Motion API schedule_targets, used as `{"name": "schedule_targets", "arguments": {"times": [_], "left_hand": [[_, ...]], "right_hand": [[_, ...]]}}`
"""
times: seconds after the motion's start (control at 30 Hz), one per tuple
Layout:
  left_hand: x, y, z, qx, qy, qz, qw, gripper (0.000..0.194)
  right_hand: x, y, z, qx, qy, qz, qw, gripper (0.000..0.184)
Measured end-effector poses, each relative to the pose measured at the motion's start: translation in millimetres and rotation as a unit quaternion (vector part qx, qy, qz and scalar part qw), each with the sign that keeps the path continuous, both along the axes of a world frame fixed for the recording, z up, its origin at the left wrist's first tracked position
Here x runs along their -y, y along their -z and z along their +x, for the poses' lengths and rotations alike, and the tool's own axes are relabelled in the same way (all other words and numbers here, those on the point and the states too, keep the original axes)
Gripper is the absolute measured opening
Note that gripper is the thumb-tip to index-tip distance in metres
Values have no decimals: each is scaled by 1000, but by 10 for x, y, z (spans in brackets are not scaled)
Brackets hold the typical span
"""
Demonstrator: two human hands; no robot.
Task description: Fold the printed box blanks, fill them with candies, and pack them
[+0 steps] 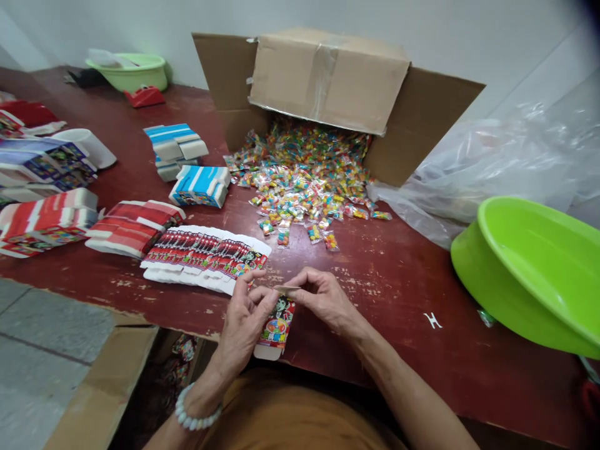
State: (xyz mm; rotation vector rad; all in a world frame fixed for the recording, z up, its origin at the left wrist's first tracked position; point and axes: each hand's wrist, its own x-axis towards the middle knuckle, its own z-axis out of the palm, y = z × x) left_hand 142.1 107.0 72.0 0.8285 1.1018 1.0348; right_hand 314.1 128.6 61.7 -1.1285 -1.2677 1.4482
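Note:
Between my hands, near the table's front edge, is a small printed candy box [276,328] with a red front and a cartoon figure. My left hand [244,319] has its thumb and fingers closed on the box's upper left side. My right hand [323,297] pinches the flap at the box's top end. The lower end flap sticks out toward me. Just beyond my left hand lies a fanned row of flat printed boxes [201,253]. Small clear packets of coloured candy [304,187] spill across the table ahead of my hands.
A tipped cardboard carton [328,78] stands behind the candy. Stacks of blue boxes [199,185] and red boxes [135,225] lie to the left. A green basin [529,275] and clear plastic sheeting [506,156] are at right. An open carton [107,387] sits below the table edge.

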Motion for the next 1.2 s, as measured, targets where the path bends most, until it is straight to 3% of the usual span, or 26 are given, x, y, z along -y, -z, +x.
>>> {"name": "schedule_targets", "arguments": {"times": [0.1,0.17,0.3,0.43,0.53,0.6,0.77,0.9,1.1,1.2], "left_hand": [[23,-7,-6,61,82,-86,991,52],[27,-7,-7,74,111,-133,982,50],[17,10,19,69,79,-172,979,51],[6,-1,43,41,85,-138,986,56],[2,3,31,30,103,-112,988,58],[-4,35,16,20,114,-102,988,58],[-26,128,9,-10,102,-75,992,60],[-20,91,43,5,108,-94,990,57],[-15,28,86,57,95,-105,988,53],[-9,53,77,54,89,-94,990,54]], "right_hand": [[40,-21,-6,81,27,119,989,12],[58,-46,-19,107,3,145,984,15],[38,-73,-59,95,-30,67,993,23],[-39,-128,-65,56,-15,-56,997,20],[-71,-184,-47,32,6,-92,995,14],[-64,-188,-46,42,12,-82,996,13],[-11,-107,-69,130,27,25,991,11],[6,-144,-55,158,5,89,983,7],[-4,-237,-64,47,-15,-35,998,13],[-15,-205,-74,49,-6,-24,998,11]]}}
